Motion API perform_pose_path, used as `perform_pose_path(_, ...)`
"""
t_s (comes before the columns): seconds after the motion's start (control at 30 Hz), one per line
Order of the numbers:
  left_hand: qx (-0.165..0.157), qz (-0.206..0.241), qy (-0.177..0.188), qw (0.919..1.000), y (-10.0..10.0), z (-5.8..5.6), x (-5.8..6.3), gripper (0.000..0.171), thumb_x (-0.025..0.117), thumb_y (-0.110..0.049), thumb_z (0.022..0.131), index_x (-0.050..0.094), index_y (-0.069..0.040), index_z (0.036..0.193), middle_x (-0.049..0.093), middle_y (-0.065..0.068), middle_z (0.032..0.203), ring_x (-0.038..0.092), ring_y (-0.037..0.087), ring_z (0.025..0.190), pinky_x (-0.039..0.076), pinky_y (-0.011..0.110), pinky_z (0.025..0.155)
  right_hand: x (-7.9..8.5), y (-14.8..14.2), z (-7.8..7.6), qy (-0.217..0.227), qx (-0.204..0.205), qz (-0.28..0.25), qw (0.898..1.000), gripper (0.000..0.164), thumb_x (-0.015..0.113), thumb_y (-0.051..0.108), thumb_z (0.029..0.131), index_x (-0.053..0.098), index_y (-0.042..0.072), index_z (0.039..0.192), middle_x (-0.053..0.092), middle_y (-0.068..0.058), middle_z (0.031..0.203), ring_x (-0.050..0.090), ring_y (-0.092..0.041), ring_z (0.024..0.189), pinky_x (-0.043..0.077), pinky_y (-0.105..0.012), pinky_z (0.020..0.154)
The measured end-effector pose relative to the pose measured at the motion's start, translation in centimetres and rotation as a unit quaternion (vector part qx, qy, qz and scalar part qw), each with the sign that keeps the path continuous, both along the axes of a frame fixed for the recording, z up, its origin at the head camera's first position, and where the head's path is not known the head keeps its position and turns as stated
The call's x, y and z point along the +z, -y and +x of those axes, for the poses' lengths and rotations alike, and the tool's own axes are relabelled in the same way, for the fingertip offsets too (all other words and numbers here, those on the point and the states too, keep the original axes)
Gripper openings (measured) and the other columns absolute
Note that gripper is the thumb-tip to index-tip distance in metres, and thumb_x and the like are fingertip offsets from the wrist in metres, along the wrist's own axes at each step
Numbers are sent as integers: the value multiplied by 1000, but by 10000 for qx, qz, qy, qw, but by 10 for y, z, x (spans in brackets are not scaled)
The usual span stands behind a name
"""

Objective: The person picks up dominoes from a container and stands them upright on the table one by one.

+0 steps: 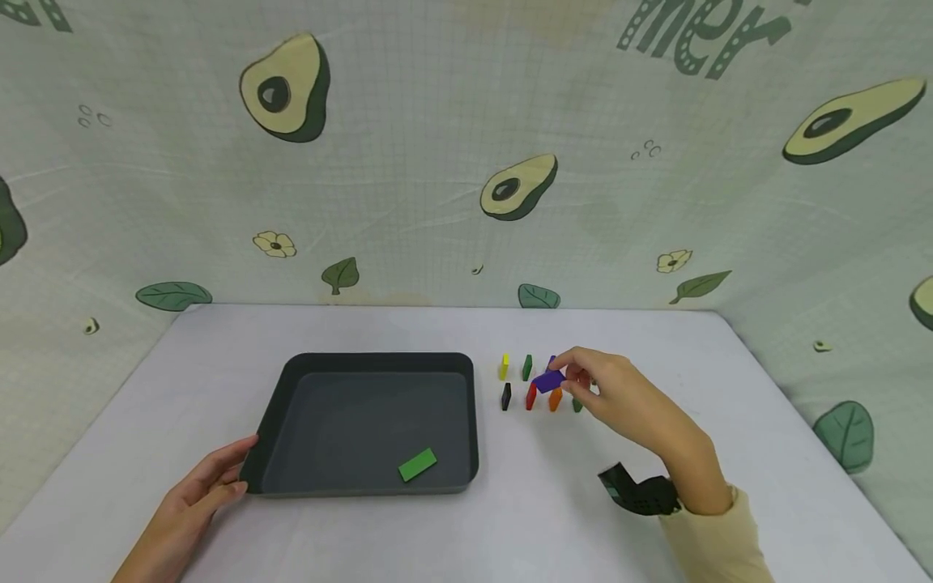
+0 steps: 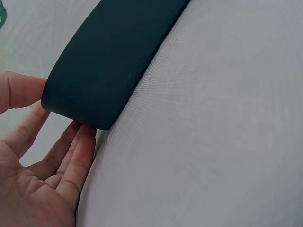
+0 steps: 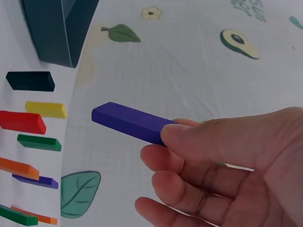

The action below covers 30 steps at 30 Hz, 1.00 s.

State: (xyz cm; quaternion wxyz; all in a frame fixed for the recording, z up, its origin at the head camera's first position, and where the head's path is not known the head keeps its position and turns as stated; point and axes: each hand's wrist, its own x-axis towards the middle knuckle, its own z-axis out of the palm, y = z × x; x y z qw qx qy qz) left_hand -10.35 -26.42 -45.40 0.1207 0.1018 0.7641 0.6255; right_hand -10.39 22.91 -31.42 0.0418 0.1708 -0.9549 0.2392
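My right hand [image 1: 611, 397] pinches a purple rectangular block [image 3: 130, 122] between thumb and fingers at one end, above two rows of small coloured blocks. The block's other end sticks out free in the right wrist view. At the near left corner of a dark grey tray [image 1: 368, 363], my left hand [image 1: 193, 498] holds the wall with thumb and fingers, as the left wrist view shows up close. Flat inside the tray, near its front right, lies a light green block [image 1: 418, 465].
Right of the tray stand yellow [image 1: 504, 367], dark green [image 1: 527, 368], black [image 1: 506, 397], red [image 1: 531, 397] and orange [image 1: 555, 399] blocks. Another purple block [image 3: 35, 181] stands behind the orange one, partly covered. A patterned cloth [image 1: 408, 162] rises behind the white table [image 1: 539, 526].
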Motion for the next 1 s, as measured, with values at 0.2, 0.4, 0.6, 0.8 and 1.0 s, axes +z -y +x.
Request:
perform_pose_path(0.2,7,-2,13,10000,0,0,0,49,44,-8,98,29,-7,145,44,-20,130,50,-8,108,42,8,81,0,-15,-3,-18,-364,203,9991,17,60,3,88,62,5,104,62,3,82,53,-10,76,49,-23,65)
perform_pose_path(0.4,46,-1,39,10000,0,0,0,49,44,-8,98,29,-7,145,43,-21,131,49,-9,108,42,7,81,-2,-33,-7,142,-709,336,9968,17,59,2,87,62,3,104,61,0,79,53,-13,74,48,-26,63)
perform_pose_path(0.6,52,13,63,10000,0,0,0,49,44,-9,98,29,-8,145,43,-21,131,49,-9,108,41,7,81,-8,-46,-14,544,-1009,406,9926,19,58,2,88,61,0,106,59,-4,77,50,-16,70,46,-27,60)
perform_pose_path(0.8,80,-16,100,9999,1,0,-1,49,45,-9,98,30,-8,145,43,-21,131,49,-9,108,41,7,81,-12,-55,-17,1029,-1245,504,9856,22,58,4,89,58,-3,110,56,-7,78,48,-17,69,44,-27,59)
perform_pose_path(1.0,66,-7,85,9999,1,0,-1,49,44,-9,98,29,-8,145,43,-21,131,48,-10,109,41,7,81,-18,-59,-18,1166,-1235,544,9840,21,58,3,88,58,-5,109,53,-6,74,46,-16,66,40,-26,55)
